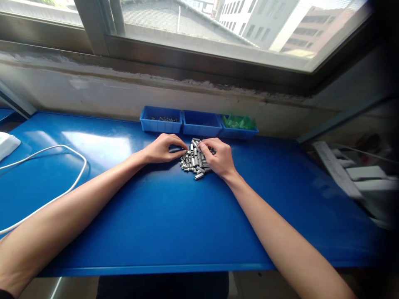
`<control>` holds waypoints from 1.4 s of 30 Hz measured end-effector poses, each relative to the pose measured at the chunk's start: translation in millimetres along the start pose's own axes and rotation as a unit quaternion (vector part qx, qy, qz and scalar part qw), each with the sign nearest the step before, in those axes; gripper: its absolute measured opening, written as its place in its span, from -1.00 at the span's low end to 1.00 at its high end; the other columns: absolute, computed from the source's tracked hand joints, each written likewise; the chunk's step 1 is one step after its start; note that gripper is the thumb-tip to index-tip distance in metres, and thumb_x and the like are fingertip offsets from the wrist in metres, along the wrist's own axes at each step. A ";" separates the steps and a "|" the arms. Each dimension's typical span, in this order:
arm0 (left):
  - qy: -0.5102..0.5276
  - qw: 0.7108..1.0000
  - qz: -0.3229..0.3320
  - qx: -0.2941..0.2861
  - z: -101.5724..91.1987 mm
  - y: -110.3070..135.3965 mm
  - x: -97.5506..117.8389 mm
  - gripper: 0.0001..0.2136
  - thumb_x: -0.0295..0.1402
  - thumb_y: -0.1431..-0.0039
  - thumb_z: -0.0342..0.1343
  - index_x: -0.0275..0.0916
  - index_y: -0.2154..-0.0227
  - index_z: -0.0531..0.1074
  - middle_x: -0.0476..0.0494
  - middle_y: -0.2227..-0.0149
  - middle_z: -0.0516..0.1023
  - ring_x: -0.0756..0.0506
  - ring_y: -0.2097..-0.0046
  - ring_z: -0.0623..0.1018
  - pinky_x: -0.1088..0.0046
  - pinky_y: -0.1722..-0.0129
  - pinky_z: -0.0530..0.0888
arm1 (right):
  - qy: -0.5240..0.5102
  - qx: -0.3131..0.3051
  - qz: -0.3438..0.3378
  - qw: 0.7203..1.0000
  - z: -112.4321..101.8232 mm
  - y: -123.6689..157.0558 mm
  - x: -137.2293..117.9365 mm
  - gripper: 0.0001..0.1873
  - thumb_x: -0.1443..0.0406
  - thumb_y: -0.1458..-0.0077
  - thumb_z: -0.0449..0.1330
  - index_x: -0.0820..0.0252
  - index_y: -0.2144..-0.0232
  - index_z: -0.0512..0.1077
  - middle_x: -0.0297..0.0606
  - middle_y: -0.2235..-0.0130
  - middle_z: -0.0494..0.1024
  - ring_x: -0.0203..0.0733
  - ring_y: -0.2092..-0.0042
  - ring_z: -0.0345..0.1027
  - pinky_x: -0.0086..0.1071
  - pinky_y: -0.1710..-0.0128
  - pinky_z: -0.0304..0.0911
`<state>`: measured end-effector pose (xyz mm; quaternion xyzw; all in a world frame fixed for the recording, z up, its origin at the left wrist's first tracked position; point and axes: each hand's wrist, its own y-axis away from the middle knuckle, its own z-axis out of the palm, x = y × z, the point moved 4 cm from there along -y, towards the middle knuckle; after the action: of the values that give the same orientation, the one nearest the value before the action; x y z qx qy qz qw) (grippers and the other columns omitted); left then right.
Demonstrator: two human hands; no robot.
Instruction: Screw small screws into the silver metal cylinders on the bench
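Note:
A heap of small silver metal cylinders [193, 162] lies on the blue table [156, 216], just in front of three blue bins. My left hand [163, 148] rests at the heap's left edge, fingers curled and pinched together at the pieces. My right hand [218, 155] lies over the heap's right side, its fingers bent and pinched at a piece near the top. What either pinch holds is too small to name.
Three blue bins stand in a row at the wall: the left bin [160, 119] holds a few metal parts, the middle bin [201, 123] looks bare, the right bin [238, 126] holds green parts. A white cable [62, 174] loops at left. Grey metal pieces [358, 174] lie off the right edge.

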<state>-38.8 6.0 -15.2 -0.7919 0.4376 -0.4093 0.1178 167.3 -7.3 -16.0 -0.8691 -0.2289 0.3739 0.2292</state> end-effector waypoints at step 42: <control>0.105 0.934 -0.172 0.295 -26.1 3.7 -29.7 -0.67 -0.15 -0.08 0.37 -0.29 0.19 0.65 -0.22 0.21 0.71 -0.16 0.19 0.70 0.30 0.08 0.65 | -0.001 -0.012 0.008 1.000 1.6 0.2 2.5 -0.80 0.23 -0.24 0.19 0.10 0.39 0.58 -0.22 0.27 0.69 -0.02 0.14 0.55 -0.15 0.06 0.40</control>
<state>-68.9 31.7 -16.8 -0.7370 0.1637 -0.6151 0.2272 167.7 -5.7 -18.5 -0.8733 -0.2271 0.3732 0.2154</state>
